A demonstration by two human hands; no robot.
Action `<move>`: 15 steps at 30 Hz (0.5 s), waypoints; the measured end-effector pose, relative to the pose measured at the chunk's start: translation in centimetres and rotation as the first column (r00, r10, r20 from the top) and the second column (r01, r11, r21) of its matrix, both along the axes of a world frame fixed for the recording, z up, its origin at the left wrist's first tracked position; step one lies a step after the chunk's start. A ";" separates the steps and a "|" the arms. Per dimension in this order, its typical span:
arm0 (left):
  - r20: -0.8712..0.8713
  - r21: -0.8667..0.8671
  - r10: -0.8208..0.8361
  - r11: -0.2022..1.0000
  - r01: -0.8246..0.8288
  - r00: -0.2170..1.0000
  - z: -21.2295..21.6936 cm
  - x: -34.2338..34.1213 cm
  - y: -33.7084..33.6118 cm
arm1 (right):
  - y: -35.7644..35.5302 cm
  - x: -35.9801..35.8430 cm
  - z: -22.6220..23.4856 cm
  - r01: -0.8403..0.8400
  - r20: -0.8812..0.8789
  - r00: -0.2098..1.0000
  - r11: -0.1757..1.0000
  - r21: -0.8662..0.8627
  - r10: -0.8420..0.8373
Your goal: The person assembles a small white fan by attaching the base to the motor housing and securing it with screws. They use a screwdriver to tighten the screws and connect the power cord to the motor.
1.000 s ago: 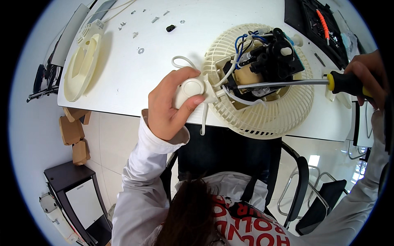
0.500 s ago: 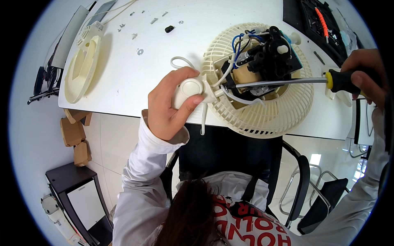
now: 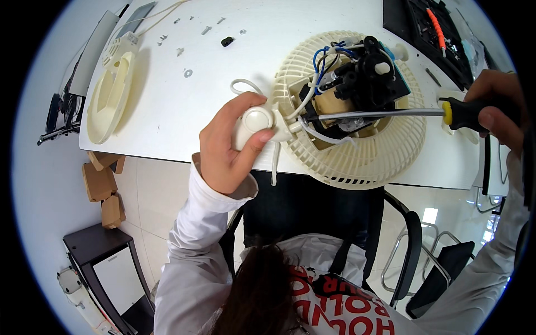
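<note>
A cream fan head lies on the table with its round slatted guard (image 3: 391, 151) underneath and its motor assembly (image 3: 365, 78) exposed, blue and white wires looping over it. My left hand (image 3: 229, 142) is closed around the cream neck joint (image 3: 258, 120) that sticks out from the fan's left side. In my right hand (image 3: 499, 106), at the right edge, is a screwdriver (image 3: 391, 113) with a black and yellow handle. Its long shaft runs leftward across the motor, and the tip meets the black frame near the neck joint. What the tip touches exactly is too small to tell.
A cream oval housing cover (image 3: 111, 100) lies at the table's left. Loose screws and washers (image 3: 206, 29) and a small black part (image 3: 226, 41) are scattered at the back. A black tool case (image 3: 435, 39) occupies the back right. A chair (image 3: 410, 251) stands by the near edge.
Both hands keep their holds, and the screwdriver stays on the same spot. My right hand has shifted very slightly downward; otherwise the view itself moves a little.
</note>
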State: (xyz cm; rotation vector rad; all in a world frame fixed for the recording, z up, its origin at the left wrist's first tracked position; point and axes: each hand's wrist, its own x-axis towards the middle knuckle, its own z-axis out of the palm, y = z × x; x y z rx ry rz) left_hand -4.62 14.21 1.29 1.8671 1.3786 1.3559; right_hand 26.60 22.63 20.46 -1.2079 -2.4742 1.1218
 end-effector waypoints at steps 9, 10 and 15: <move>0.121 -0.216 -0.090 0.970 0.115 0.989 1.9 0.0 1.0 | -1.5 0.5 0.1 0.058 0.031 0.998 0.996 0.061 -0.060; 0.161 -0.303 -0.101 0.942 0.146 0.982 2.4 0.0 1.1 | -2.0 0.8 0.1 0.085 0.002 0.996 0.992 0.095 -0.085; 0.394 -0.557 -0.133 0.753 0.351 0.909 4.3 -0.8 1.4 | -6.1 3.1 0.2 0.158 0.335 0.895 0.911 0.380 -0.295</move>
